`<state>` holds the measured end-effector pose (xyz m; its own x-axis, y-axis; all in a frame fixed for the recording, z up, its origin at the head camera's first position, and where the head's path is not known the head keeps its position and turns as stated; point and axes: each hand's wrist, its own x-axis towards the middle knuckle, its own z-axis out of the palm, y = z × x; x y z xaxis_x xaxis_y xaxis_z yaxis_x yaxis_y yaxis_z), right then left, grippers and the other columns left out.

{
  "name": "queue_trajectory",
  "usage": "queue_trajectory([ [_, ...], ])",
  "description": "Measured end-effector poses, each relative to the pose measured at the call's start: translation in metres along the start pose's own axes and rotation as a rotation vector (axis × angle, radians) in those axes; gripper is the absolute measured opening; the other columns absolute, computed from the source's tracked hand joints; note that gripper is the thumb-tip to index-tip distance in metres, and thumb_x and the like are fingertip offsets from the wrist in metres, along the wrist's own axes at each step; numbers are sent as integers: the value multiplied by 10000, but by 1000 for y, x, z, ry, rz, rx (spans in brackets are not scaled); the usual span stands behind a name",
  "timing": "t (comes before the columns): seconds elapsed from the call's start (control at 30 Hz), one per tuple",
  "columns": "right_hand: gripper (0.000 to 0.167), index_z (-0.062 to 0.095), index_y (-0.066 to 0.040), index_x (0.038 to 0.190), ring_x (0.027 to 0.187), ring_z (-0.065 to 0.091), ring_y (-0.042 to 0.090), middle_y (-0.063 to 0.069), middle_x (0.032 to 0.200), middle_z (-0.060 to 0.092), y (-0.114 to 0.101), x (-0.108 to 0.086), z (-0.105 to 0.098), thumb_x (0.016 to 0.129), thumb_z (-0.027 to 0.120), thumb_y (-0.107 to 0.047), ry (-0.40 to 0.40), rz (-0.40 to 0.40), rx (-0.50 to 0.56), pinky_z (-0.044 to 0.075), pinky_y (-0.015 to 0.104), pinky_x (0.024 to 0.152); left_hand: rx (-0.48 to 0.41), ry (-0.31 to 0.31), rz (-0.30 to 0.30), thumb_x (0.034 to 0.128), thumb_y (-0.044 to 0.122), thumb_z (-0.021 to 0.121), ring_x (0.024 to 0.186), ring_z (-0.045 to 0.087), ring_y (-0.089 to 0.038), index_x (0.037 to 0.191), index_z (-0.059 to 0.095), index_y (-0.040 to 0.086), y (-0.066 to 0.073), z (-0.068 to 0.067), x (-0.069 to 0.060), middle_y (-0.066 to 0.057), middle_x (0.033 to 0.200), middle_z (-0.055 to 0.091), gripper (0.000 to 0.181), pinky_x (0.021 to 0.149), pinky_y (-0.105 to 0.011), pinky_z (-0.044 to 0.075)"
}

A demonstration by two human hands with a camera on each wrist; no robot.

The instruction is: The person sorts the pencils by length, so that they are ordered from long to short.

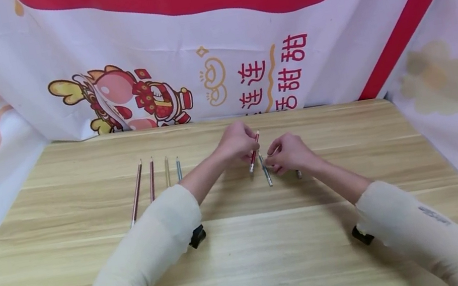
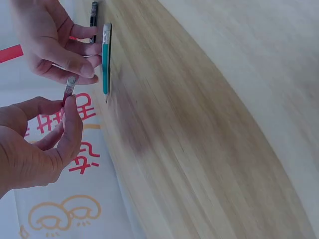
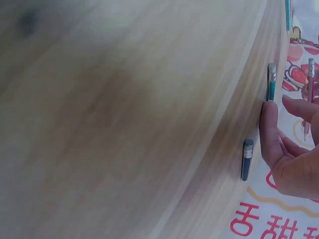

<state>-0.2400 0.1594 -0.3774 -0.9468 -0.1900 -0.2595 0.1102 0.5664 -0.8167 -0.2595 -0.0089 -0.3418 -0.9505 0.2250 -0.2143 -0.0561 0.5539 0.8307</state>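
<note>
My left hand [image 1: 237, 142] pinches a red pencil [image 1: 253, 161] between thumb and fingers. This pencil is held tilted above the table, its eraser end toward me. Just right of it a green pencil [image 2: 105, 64] with a white eraser lies on the wood. Beside that pencil is my right hand [image 1: 289, 152], thumb and fingers parted; the fingertips come close to or touch it, I cannot tell which. A dark pencil [image 3: 246, 162] lies further right, partly hidden by the right hand in the head view.
On the left of the wooden table [image 1: 252, 272] several pencils lie side by side, among them a brown-red one [image 1: 136, 192], a yellowish one [image 1: 167, 172] and a blue-grey one [image 1: 178, 167] partly behind the left arm. A printed cloth [image 1: 174, 40] hangs along the back edge.
</note>
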Motion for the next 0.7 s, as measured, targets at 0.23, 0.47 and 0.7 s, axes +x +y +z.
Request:
queue_trajectory([
  [0.23, 299, 647, 23, 952, 592, 707, 200, 137, 776, 707, -6, 3, 8, 842, 877, -133, 19, 6, -135, 668, 336, 589, -27, 10, -43, 884, -93, 689, 586, 589, -164, 1052, 667, -48, -8, -12, -5, -143, 969, 636, 175, 631, -342, 673],
  [0.47, 246, 654, 7, 896, 585, 697, 184, 121, 766, 709, -9, 6, 10, 847, 866, -108, 3, -17, -212, 659, 317, 568, -39, 19, -41, 886, -92, 696, 550, 553, -133, 1029, 672, -56, -20, -23, -9, -114, 872, 619, 149, 604, -326, 657],
  [0.7, 186, 668, 24, 867, 581, 696, 163, 121, 763, 709, -11, 9, 8, 842, 841, -41, -15, -11, -231, 657, 295, 568, -37, 14, -63, 897, -88, 692, 575, 583, -149, 1054, 665, -70, -32, -29, -11, -140, 903, 625, 161, 538, -253, 626],
])
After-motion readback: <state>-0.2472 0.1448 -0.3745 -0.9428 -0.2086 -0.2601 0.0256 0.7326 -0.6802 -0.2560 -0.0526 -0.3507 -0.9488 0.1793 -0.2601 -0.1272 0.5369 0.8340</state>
